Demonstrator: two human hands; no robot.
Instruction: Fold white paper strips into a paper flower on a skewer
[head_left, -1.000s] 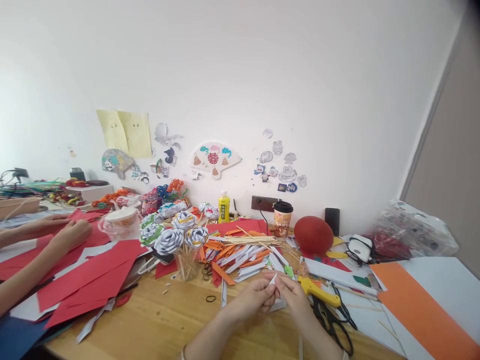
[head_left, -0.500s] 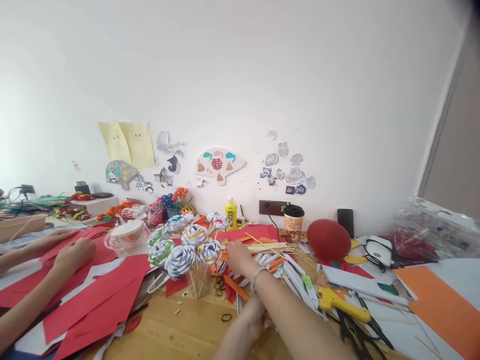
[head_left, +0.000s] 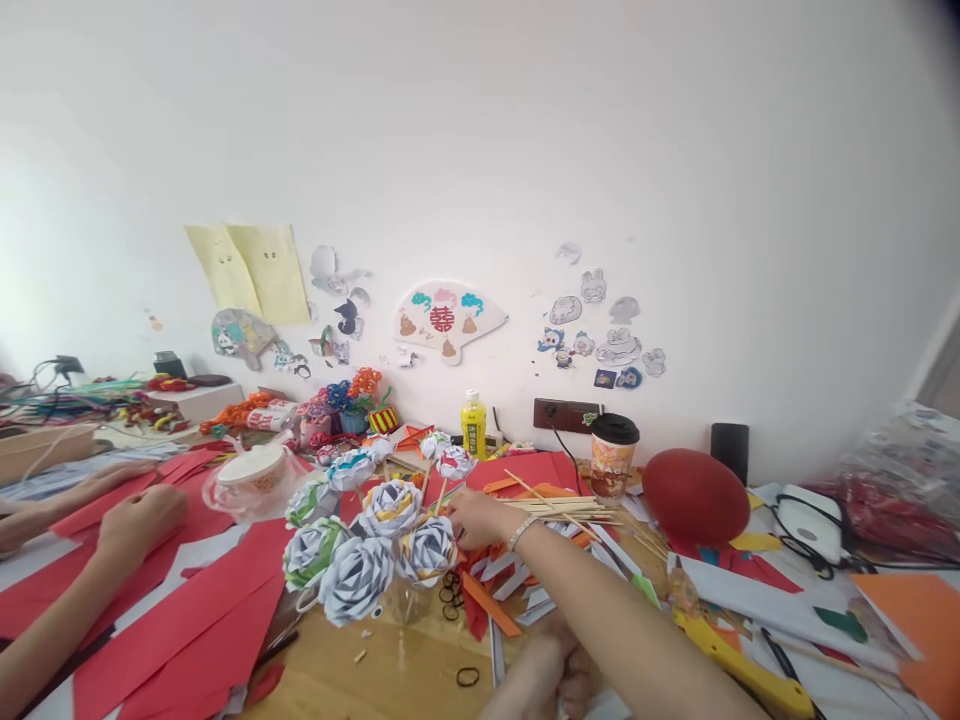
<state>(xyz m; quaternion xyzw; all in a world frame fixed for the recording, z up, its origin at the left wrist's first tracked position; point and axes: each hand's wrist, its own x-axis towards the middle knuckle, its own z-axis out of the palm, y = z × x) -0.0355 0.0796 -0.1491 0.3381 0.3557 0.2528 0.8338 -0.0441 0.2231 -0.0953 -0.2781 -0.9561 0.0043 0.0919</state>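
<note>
My right hand [head_left: 474, 517] reaches left across the table to a pile of orange, red and white paper strips [head_left: 517, 582], just behind a bunch of blue-white paper roses [head_left: 375, 548] standing on sticks in a clear glass [head_left: 409, 602]. Its fingertips are buried among the strips and flower stems, so its grip is hidden. A bracelet sits on that wrist. My left hand [head_left: 556, 668] rests low near the table's front edge with its fingers curled; what it holds is hidden under my right forearm. Wooden skewers [head_left: 571, 505] lie just beyond my right hand.
Another person's hands [head_left: 139, 520] press on red paper sheets [head_left: 202, 610] at the left. A yellow glue gun [head_left: 742, 668], a red ball [head_left: 694, 495], a lidded paper cup [head_left: 613, 455] and a yellow bottle [head_left: 473, 425] stand on the right and back. Rubber bands [head_left: 467, 677] lie near the glass.
A second ago both hands pinched a white folded strip together. My right hand has left it and stretched left to the strip pile by the roses; the view shifted left.
</note>
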